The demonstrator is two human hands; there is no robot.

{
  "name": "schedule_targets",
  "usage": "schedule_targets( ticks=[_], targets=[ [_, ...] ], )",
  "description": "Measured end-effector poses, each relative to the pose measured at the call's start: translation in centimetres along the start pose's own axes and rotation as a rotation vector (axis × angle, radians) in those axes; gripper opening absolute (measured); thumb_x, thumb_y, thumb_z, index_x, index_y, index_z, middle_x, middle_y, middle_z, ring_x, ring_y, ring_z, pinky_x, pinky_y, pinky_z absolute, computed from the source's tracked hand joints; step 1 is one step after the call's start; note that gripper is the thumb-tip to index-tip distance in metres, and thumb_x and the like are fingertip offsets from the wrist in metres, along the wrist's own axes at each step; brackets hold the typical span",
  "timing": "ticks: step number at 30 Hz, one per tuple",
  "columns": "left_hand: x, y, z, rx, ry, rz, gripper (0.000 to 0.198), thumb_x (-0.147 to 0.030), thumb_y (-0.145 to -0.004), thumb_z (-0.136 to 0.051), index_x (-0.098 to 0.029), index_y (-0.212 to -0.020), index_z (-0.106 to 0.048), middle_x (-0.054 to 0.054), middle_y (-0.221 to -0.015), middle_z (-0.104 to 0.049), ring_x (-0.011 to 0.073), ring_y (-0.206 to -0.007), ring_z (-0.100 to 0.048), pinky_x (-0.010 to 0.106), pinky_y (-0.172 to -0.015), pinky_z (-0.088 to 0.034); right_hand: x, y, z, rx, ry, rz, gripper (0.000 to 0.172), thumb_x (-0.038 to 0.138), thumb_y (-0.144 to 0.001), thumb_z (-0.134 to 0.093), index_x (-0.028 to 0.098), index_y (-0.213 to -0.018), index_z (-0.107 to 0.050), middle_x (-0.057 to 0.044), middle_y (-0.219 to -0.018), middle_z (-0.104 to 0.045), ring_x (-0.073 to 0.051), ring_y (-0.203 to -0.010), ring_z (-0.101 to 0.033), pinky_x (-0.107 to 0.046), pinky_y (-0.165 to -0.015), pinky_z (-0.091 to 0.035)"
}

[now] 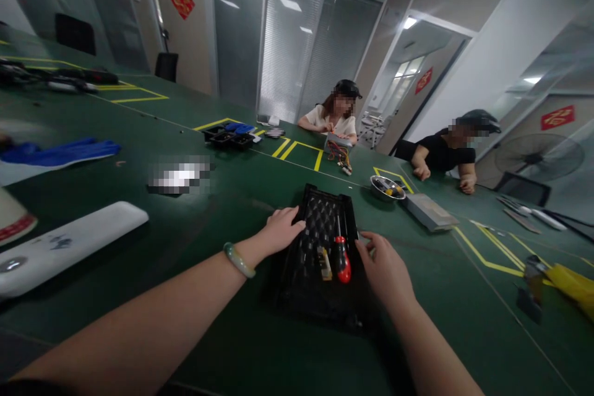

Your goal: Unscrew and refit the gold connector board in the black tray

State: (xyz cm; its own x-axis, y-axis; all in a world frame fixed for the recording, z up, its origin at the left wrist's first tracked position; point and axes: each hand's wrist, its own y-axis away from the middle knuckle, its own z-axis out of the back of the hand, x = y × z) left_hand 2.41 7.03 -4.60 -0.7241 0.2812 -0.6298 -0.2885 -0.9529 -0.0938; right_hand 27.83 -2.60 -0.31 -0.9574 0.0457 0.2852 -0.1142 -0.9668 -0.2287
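A black plastic tray (pixel 297 284) with a raised diamond-patterned floor lies in front of me on the green table. My left hand (pixel 281 229) grips its left rim, thumb over the edge. On the opposite side, my right hand (pixel 386 263) has its curled fingers at the right rim, partly hidden behind the palm. Inside the tray lies a red-and-black screwdriver (pixel 342 260), its shaft pointing away from me. Beside it rests a small yellowish and metal part (pixel 325 265), whose kind I cannot make out.
A long white object (pixel 74 244) and a blue glove (pixel 65 151) lie left. Ahead are a black parts box (pixel 227 138) and a metal bowl (pixel 387 188). A flat grey box (pixel 429 211) sits right of it. Two people sit across the table, one behind a wired unit (pixel 338 145).
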Motion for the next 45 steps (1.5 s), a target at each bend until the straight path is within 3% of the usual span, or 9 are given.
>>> schedule_targets(
  ticks=[3,5,7,12,19,28,32,39,45],
  targets=[
    [0.2,-0.1,-0.3,-0.014,-0.009,0.009,0.065,-0.050,-0.094,-0.036,-0.016,-0.148,-0.042,0.014,-0.153,-0.043,0.0340,-0.141,-0.037,0.050,-0.114,-0.030,0.5,0.8,1.2,-0.011,-0.036,0.209,0.032,0.029,-0.099,-0.046,0.030,-0.127,-0.061,-0.004,-0.115,-0.061,-0.021,-0.104,-0.060,-0.035,-0.092,-0.044],
    [0.1,0.0,-0.3,-0.020,-0.013,0.016,0.064,-0.050,-0.093,-0.037,-0.017,-0.148,-0.042,0.013,-0.153,-0.043,0.0332,-0.141,-0.038,0.050,-0.114,-0.030,1.3,1.5,1.5,-0.003,-0.046,0.391,0.030,0.024,-0.099,-0.047,0.030,-0.122,-0.065,-0.005,-0.113,-0.061,-0.022,-0.105,-0.058,-0.038,-0.093,-0.043],
    [0.0,0.0,-0.4,-0.029,-0.017,0.023,0.063,-0.049,-0.093,-0.038,-0.017,-0.147,-0.043,0.012,-0.152,-0.044,0.0325,-0.140,-0.038,0.048,-0.115,-0.030,2.5,2.3,1.4,0.026,-0.030,0.455,0.025,0.028,-0.097,-0.055,0.029,-0.118,-0.067,-0.005,-0.111,-0.061,-0.024,-0.105,-0.057,-0.042,-0.093,-0.043],
    [-0.2,-0.1,-0.5,-0.046,-0.029,0.034,0.063,-0.047,-0.092,-0.038,-0.015,-0.147,-0.043,0.013,-0.150,-0.047,0.0331,-0.137,-0.042,0.050,-0.114,-0.031,5.2,3.6,-0.1,0.012,0.120,0.348,0.034,0.050,-0.084,-0.072,0.021,-0.102,-0.072,-0.011,-0.113,-0.059,-0.033,-0.105,-0.054,-0.051,-0.090,-0.043],
    [-0.2,0.0,-0.4,-0.036,-0.020,0.041,0.062,-0.036,-0.088,-0.043,-0.015,-0.146,-0.044,0.012,-0.150,-0.047,0.0331,-0.138,-0.041,0.051,-0.114,-0.031,5.5,3.2,-0.8,-0.002,0.190,0.341,0.013,0.028,-0.084,-0.070,0.023,-0.095,-0.073,-0.009,-0.116,-0.062,-0.033,-0.108,-0.055,-0.051,-0.089,-0.042],
    [-0.5,0.3,0.0,-0.038,0.009,0.008,0.060,-0.034,-0.086,-0.042,-0.018,-0.144,-0.047,0.010,-0.145,-0.052,0.0315,-0.133,-0.045,0.047,-0.112,-0.035,4.2,3.5,0.4,-0.006,-0.314,0.253,0.015,0.030,-0.090,-0.064,0.026,-0.104,-0.067,-0.001,-0.103,-0.068,-0.022,-0.095,-0.063,-0.039,-0.086,-0.046],
    [-0.3,0.2,-0.1,-0.024,0.023,0.012,0.061,-0.035,-0.087,-0.042,-0.020,-0.146,-0.044,0.010,-0.148,-0.049,0.0325,-0.136,-0.042,0.049,-0.114,-0.032,3.8,3.7,1.4,-0.041,-0.423,0.223,0.022,0.031,-0.091,-0.064,0.028,-0.113,-0.068,0.000,-0.097,-0.067,-0.019,-0.089,-0.061,-0.034,-0.082,-0.046],
    [-0.4,0.1,-0.1,-0.029,0.003,0.008,0.058,-0.032,-0.086,-0.046,-0.020,-0.143,-0.047,0.009,-0.143,-0.053,0.0319,-0.130,-0.047,0.048,-0.111,-0.035,4.7,4.7,2.4,0.289,-0.566,0.324,0.022,0.030,-0.093,-0.063,0.030,-0.114,-0.068,-0.001,-0.101,-0.064,-0.017,-0.091,-0.061,-0.031,-0.081,-0.048],
    [-0.5,0.2,0.0,-0.043,-0.007,-0.002,0.053,-0.032,-0.087,-0.046,-0.021,-0.138,-0.051,0.009,-0.136,-0.057,0.0307,-0.126,-0.049,0.046,-0.108,-0.037,5.3,5.0,2.6,0.398,-0.434,0.407,0.020,0.023,-0.090,-0.062,0.029,-0.109,-0.068,-0.001,-0.100,-0.066,-0.019,-0.093,-0.061,-0.035,-0.085,-0.049]
  ],
)
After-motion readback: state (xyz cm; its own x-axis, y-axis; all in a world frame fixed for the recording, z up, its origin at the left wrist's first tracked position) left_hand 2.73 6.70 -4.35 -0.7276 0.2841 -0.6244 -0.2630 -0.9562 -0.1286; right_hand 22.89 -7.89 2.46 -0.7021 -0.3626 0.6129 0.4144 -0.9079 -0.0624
